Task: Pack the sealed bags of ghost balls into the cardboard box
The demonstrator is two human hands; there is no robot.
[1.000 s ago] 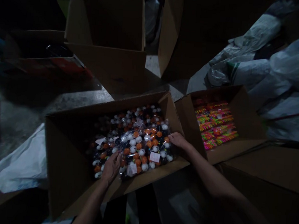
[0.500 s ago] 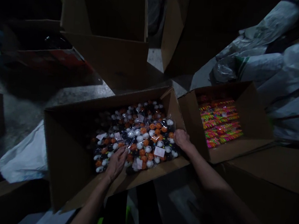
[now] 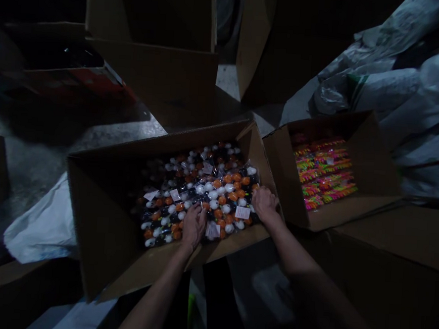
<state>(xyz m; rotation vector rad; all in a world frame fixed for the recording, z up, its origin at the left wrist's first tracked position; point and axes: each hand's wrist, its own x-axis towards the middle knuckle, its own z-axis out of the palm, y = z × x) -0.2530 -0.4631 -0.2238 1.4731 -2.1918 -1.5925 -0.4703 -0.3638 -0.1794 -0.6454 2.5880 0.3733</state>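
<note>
Big box: an open cardboard box [image 3: 100,226] sits in front of the person, flaps up, its near wall low and its right wall standing just beside a second box.
Contents: clear plastic packs of small orange, white and black balls [image 3: 218,184] fill the box floor; at least two packs overlap, the exact count is hidden by glare and dark. About six small white paper tags lie on the packs.
Left hand: the left hand [image 3: 194,226] lies palm down on the top pack near the box's near wall, fingers spread a little and pressed onto the plastic; whether they pinch it cannot be told.
Right hand: the right hand [image 3: 264,203] is at the pack's right edge, against the box's right wall, fingers curled down over the plastic; a closed grasp cannot be confirmed.
Second box: one smaller open box [image 3: 376,159] to the right holds rows of bright pink, yellow and orange items [image 3: 323,173].
Other boxes: two tall boxes [image 3: 152,41] stand behind, with a narrow gap of floor between them.
Bags: pale plastic sacks [image 3: 387,90] are heaped at far right; one white bag [image 3: 44,228] lies on the floor at left.
Room: bare grey floor [image 3: 105,140] shows behind the big box; the right side is tight.
</note>
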